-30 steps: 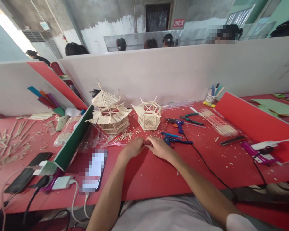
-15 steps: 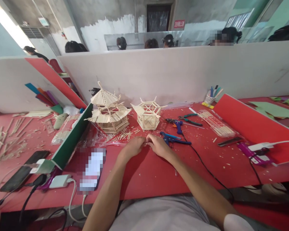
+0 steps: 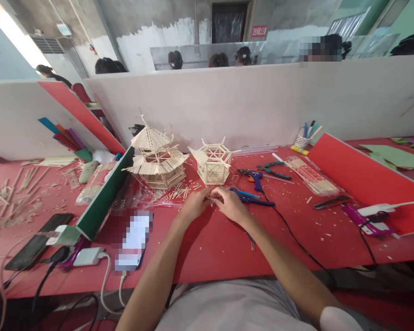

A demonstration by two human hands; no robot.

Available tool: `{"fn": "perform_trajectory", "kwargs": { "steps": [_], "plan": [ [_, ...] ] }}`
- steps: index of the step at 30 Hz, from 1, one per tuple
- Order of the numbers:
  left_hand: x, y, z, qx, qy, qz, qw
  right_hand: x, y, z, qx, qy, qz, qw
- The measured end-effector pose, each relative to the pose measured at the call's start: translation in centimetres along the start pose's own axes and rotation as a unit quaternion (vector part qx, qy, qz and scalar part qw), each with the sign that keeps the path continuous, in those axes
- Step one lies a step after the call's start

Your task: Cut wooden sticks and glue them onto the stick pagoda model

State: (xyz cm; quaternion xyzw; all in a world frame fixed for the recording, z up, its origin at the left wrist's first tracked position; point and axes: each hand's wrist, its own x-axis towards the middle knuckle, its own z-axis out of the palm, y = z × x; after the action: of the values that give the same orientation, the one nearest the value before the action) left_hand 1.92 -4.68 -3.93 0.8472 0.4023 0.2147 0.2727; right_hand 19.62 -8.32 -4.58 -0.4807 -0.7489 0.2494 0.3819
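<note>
My left hand [image 3: 193,205] and my right hand [image 3: 229,203] meet fingertip to fingertip on the red table [image 3: 210,243], both pinched on a small piece I cannot make out. Just beyond them stands a small hexagonal stick frame [image 3: 213,162]. A taller stick pagoda [image 3: 157,156] stands to its left, with loose cut sticks [image 3: 181,191] at its foot. A blue tool [image 3: 250,197] lies right beside my right hand.
A glue gun [image 3: 253,177] with a black cord, green-handled pliers [image 3: 274,171] and a bag of sticks [image 3: 312,177] lie to the right. A phone [image 3: 134,241], chargers and a green divider [image 3: 103,202] sit at left. A white partition [image 3: 262,105] closes the back; people sit beyond it.
Both hands have slid a little farther from me, toward the hexagonal frame, staying pinched together. Everything else is where it was.
</note>
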Motion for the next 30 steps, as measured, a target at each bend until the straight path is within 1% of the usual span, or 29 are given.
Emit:
{"fn": "perform_trajectory", "kwargs": {
  "steps": [3, 8, 12, 21, 25, 30],
  "plan": [
    [-0.06, 0.2, 0.07, 0.005, -0.002, 0.0, 1.0, -0.02, 0.13, 0.03, -0.003, -0.004, 0.005, 1.0],
    [-0.08, 0.56, 0.22, 0.059, -0.003, -0.012, 0.998, -0.05, 0.26, -0.1, -0.01, -0.007, 0.006, 1.0],
    [-0.12, 0.57, 0.39, 0.061, 0.003, -0.022, 0.998, -0.05, 0.27, -0.03, 0.003, 0.0, 0.004, 1.0],
    [-0.26, 0.87, 0.44, 0.088, -0.01, -0.009, 0.996, -0.04, 0.56, -0.05, -0.011, 0.029, -0.015, 0.999],
    [-0.3, 0.68, 0.4, 0.103, -0.017, -0.003, 0.995, -0.02, 0.43, -0.04, -0.018, 0.028, -0.028, 0.999],
    [-0.35, 0.37, 0.55, 0.092, -0.018, 0.008, 0.996, 0.07, 0.56, -0.03, -0.041, 0.029, -0.036, 0.998]
  ]
}}
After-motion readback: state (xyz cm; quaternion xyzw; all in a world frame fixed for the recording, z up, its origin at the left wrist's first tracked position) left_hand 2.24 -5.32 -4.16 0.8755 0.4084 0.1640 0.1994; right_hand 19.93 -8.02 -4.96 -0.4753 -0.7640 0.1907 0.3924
